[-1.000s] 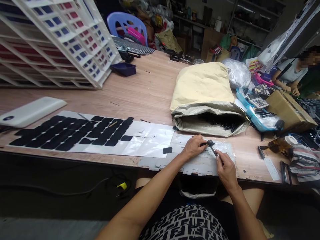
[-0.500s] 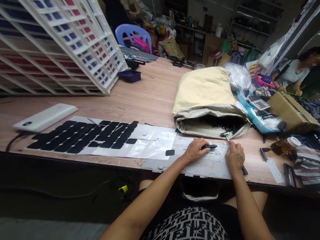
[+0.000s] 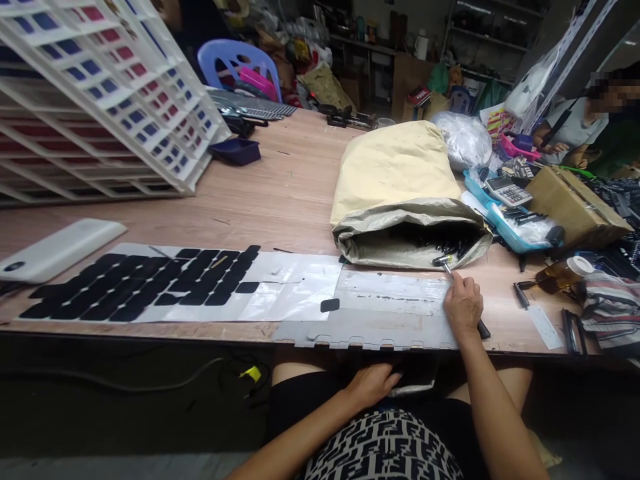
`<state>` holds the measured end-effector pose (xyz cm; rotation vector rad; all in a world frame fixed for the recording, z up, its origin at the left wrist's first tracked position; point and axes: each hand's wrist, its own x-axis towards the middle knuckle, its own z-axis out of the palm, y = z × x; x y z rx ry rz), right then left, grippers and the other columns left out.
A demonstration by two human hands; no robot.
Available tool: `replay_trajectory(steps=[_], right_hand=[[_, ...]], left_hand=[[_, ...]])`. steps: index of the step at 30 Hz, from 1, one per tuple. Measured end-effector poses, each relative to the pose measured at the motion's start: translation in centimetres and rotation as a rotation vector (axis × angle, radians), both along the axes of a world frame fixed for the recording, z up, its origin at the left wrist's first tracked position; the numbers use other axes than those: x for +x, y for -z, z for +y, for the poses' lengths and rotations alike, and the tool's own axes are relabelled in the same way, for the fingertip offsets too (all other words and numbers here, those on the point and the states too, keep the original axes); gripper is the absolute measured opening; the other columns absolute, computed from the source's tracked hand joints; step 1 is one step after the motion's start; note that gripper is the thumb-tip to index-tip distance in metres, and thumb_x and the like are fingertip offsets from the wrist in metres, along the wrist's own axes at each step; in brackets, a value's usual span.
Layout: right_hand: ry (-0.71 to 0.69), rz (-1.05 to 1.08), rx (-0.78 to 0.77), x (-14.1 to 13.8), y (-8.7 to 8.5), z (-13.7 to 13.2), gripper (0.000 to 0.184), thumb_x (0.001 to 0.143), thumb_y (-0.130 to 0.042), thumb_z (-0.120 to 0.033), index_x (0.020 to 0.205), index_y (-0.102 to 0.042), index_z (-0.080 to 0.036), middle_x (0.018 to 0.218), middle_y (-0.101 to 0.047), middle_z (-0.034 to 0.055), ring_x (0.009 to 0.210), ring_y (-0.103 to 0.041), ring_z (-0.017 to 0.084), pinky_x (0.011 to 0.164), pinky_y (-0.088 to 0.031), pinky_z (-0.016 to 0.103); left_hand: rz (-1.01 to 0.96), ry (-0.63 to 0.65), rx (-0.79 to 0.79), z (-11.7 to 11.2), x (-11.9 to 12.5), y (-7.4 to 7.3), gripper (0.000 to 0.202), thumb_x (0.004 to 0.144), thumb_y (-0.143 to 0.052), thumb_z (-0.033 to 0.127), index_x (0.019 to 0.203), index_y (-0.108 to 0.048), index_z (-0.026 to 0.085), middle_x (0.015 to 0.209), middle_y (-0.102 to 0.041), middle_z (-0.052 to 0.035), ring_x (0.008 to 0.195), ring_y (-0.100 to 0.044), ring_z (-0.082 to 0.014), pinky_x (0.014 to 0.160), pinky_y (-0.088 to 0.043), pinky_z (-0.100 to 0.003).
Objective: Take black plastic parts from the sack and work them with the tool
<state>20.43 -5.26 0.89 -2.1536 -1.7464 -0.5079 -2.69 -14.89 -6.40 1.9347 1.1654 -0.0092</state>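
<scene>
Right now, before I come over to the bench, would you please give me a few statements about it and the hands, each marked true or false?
1. The cream sack opens toward the near edge of the table. True.
2. The right hand grips a hammer. True.
3. Both hands are over the table. False: the left hand is off its near edge.
4. The calculator lies inside the cream sack. False: the calculator is outside, to the right of it.
5. Many black pieces lie on the white sheet. True.
6. The plastic chair is yellow. False: the plastic chair is blue.
</scene>
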Motion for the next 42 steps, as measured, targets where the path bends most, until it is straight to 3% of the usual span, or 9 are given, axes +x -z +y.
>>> replay_trajectory(steps=[2,6,10,14,19,27,30,35,42], right_hand=[[0.003,0.004,-0.007,-0.1,0.0,0.0,0.038,0.094,-0.046,-0.019,0.129,-0.061,-0.022,0.094,-0.055,0.0090,0.087,-0.046,0.023,0.068,-0.031,0.032],[0.005,-0.002,-0.012,-0.2,-0.2,-0.1,0.038,0.093,-0.047,-0.019,0.128,-0.061,-0.021,0.094,-0.055,0.0094,0.087,-0.046,0.023,0.068,-0.031,0.033],[0.006,-0.005,-0.021,-0.3,-0.3,0.0,0.037,0.094,-0.046,-0.020,0.127,-0.061,-0.022,0.094,-0.055,0.0089,0.086,-0.046,0.023,0.069,-0.031,0.033],[0.009,0.011,-0.038,-0.3,-0.4,-0.1,0.038,0.093,-0.046,-0.019,0.128,-0.061,-0.022,0.095,-0.055,0.0089,0.088,-0.047,0.023,0.070,-0.033,0.033],[0.010,0.026,-0.056,-0.4,-0.4,-0.1,0.039,0.091,-0.047,-0.018,0.128,-0.060,-0.022,0.097,-0.055,0.0090,0.090,-0.047,0.024,0.071,-0.035,0.033],[0.015,0.032,-0.058,-0.4,-0.4,-0.2,0.037,0.093,-0.046,-0.019,0.128,-0.060,-0.022,0.097,-0.056,0.0086,0.091,-0.047,0.024,0.071,-0.034,0.033],[0.012,0.034,-0.051,-0.4,-0.4,-0.2,0.037,0.092,-0.047,-0.019,0.127,-0.060,-0.022,0.098,-0.056,0.0089,0.091,-0.047,0.024,0.071,-0.033,0.033],[0.018,0.031,-0.042,-0.5,-0.6,-0.3,0.037,0.093,-0.047,-0.020,0.127,-0.061,-0.023,0.098,-0.057,0.0088,0.091,-0.047,0.024,0.071,-0.033,0.033],[0.009,0.068,-0.035,-0.1,-0.9,0.0,0.035,0.095,-0.045,-0.019,0.123,-0.065,-0.022,0.095,-0.059,0.0090,0.087,-0.048,0.022,0.071,-0.034,0.032]], left_hand=[[0.029,0.100,-0.017,0.6,-0.3,-1.1,0.034,0.085,-0.061,0.037,0.116,-0.071,0.026,0.104,-0.074,-0.0083,0.099,-0.069,-0.0289,0.078,-0.051,-0.035],[-0.306,0.354,-0.134,4.1,0.0,-8.2,0.028,0.083,-0.066,0.043,0.102,-0.076,0.025,0.078,-0.073,-0.0022,0.066,-0.065,-0.0162,0.061,-0.046,-0.024],[-0.541,-0.158,-0.049,13.0,2.7,-13.3,0.042,0.087,-0.059,0.056,0.089,-0.072,0.017,0.069,-0.070,-0.0032,0.054,-0.058,-0.0118,0.053,-0.043,-0.022],[-0.479,-0.756,0.010,23.2,6.2,-12.4,0.046,0.088,-0.057,0.057,0.073,-0.066,0.015,0.068,-0.071,-0.0076,0.053,-0.059,-0.0132,0.053,-0.044,-0.023],[-0.259,-0.882,-0.091,28.8,8.5,-9.8,0.045,0.088,-0.058,0.052,0.063,-0.065,0.016,0.053,-0.063,-0.0079,0.055,-0.064,-0.0192,0.057,-0.047,-0.027],[-0.195,-0.800,0.160,25.5,6.6,-10.4,0.024,0.075,-0.065,0.041,0.068,-0.066,0.018,0.059,-0.063,-0.0050,0.061,-0.062,-0.0197,0.057,-0.040,-0.027],[-0.197,-0.507,0.402,22.1,4.3,-11.2,0.021,0.071,-0.066,0.037,0.061,-0.063,0.019,0.058,-0.059,-0.0008,0.063,-0.058,-0.0165,0.057,-0.035,-0.025],[-0.120,-0.097,0.458,16.8,1.7,-10.7,0.014,0.070,-0.067,0.033,0.066,-0.065,0.020,0.059,-0.059,0.0009,0.058,-0.051,-0.0151,0.054,-0.030,-0.027],[-0.263,-0.131,0.607,14.9,1.6,-7.3,0.016,0.083,-0.066,0.031,0.092,-0.072,0.020,0.086,-0.064,-0.0028,0.084,-0.060,-0.0176,0.070,-0.043,-0.026]])
